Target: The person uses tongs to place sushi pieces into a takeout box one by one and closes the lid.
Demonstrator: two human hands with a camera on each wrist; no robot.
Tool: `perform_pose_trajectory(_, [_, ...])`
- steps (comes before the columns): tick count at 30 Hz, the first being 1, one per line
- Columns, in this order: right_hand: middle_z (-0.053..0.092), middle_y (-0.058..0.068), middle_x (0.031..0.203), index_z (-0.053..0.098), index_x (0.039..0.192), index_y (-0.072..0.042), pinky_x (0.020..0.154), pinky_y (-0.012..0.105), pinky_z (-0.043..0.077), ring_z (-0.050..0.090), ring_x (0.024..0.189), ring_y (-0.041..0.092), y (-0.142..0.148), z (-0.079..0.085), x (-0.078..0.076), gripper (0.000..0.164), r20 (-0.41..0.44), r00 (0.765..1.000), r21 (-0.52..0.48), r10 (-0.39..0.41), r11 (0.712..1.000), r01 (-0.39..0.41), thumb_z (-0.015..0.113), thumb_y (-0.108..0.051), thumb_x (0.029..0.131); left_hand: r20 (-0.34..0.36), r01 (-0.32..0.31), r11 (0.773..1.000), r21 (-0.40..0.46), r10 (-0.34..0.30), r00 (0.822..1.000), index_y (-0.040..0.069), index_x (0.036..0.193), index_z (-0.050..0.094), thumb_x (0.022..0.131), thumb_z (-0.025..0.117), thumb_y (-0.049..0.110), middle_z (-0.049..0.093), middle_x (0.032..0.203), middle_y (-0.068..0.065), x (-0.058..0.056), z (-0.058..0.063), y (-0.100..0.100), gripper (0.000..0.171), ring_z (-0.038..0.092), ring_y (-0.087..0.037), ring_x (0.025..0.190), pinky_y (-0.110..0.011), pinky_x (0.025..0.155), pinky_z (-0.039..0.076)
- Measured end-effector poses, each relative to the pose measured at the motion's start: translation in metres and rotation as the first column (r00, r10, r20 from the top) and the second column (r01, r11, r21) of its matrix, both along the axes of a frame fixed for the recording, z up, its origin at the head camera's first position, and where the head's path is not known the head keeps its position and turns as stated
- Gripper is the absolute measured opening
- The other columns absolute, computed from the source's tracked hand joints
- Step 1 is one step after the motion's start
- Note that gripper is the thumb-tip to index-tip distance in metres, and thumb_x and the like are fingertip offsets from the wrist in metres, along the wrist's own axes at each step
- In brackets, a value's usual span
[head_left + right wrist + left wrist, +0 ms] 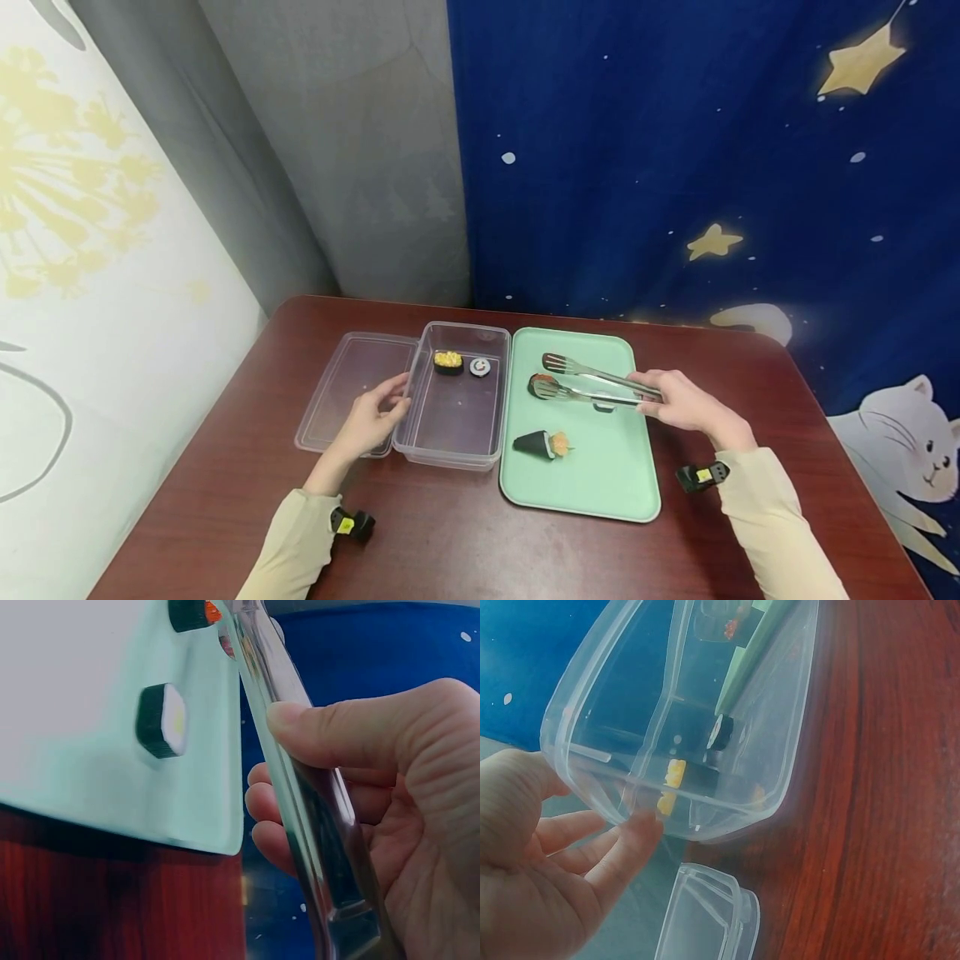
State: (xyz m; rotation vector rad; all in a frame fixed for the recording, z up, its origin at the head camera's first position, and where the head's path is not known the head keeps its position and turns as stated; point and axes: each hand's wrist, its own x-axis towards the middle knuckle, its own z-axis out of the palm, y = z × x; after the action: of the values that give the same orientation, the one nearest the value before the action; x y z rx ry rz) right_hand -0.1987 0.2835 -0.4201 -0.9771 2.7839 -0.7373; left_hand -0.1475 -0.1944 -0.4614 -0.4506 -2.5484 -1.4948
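Over the green tray (600,475), tongs (611,380) are clasped at the handle by the right grip (678,400), tips apart near a dark sushi piece (533,384), seemingly for reach. Left of the tray, the clear container (457,427) is touched by the relaxed left grip (371,417), presumably for steadiness.

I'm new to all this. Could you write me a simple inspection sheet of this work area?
Surface: reddish-brown table, glossy.
Job's things: clear box holding a yellow-topped sushi and a round roll; its lid to the left; green tray bearing a cone-shaped sushi, an orange-topped piece and a white-faced piece; metal tongs over the tray.
Clutter: nothing seen.
Hands: left hand touches the box's left side; right hand holds the tongs.
Cables: nothing seen.
Surroundings: starry blue curtain, grey curtain.
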Motion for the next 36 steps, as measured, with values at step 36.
perform_pose_trajectory(36, [0.066,0.014,0.096,0.058,0.118,0.013,0.053,0.020,0.041,0.048,0.066,0.006,0.002,-0.015,-0.001,0.041,0.057,0.998,-0.083,-0.029,0.996,0.033,0.069,0.000,0.081,0.043,0.007,1.000,0.015,-0.008,0.999,-0.013,0.128,0.048,0.089,0.057,-0.004,0.059,0.114,-0.032,-0.004,-0.005,-0.003,0.041,0.063,-0.037,0.094,-0.034,0.078,0.058])
